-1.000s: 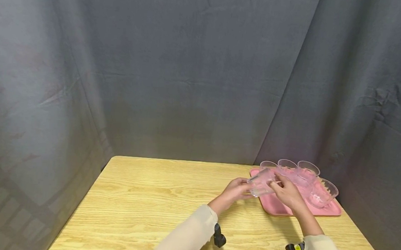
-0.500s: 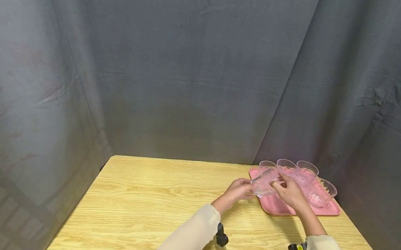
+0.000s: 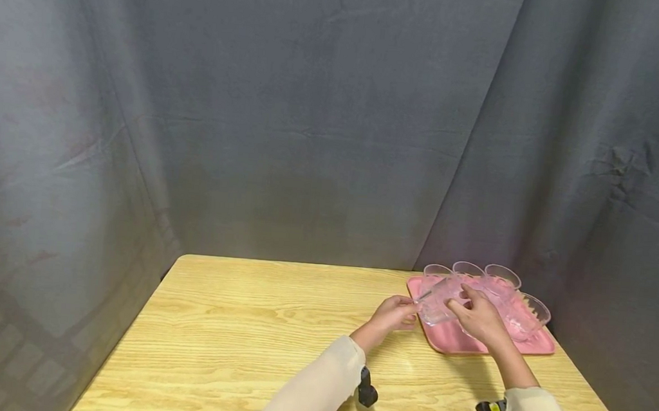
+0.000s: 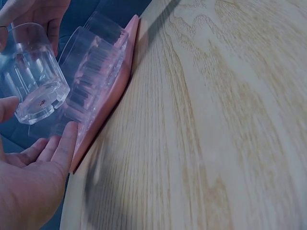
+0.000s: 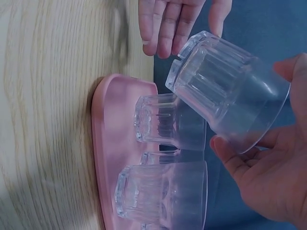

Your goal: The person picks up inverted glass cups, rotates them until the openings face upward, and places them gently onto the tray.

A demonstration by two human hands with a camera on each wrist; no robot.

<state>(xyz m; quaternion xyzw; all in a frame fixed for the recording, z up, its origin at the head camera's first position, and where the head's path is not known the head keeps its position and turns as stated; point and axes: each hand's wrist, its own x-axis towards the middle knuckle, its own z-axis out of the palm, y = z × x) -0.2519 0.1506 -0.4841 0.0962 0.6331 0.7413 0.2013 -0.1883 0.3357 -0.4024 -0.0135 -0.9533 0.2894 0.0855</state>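
Note:
My right hand [image 3: 476,317] holds a clear tumbler [image 5: 216,81] by its rim end, thumb on one side and fingers on the other. It is tilted above the near left part of a pink tray [image 3: 449,341], its fluted base toward my left hand [image 3: 395,314]. In the left wrist view, the left fingers [image 4: 64,148] are straight with the palm turned up, just below the tumbler's base. The left thumb [image 4: 7,108] lies close to the base; whether it touches cannot be told. Several similar tumblers [image 5: 163,191] stand upright on the tray.
The tray rests at the far right of a light wooden table [image 3: 273,330]. Grey curtains [image 3: 323,134] close off the back and both sides. Black wrist cameras [image 3: 368,395] are worn at both sleeves.
My left fingers have loosened from the tumbler's base and drawn slightly apart from it. The right hand keeps its hold on the tumbler. The head view has shifted slightly.

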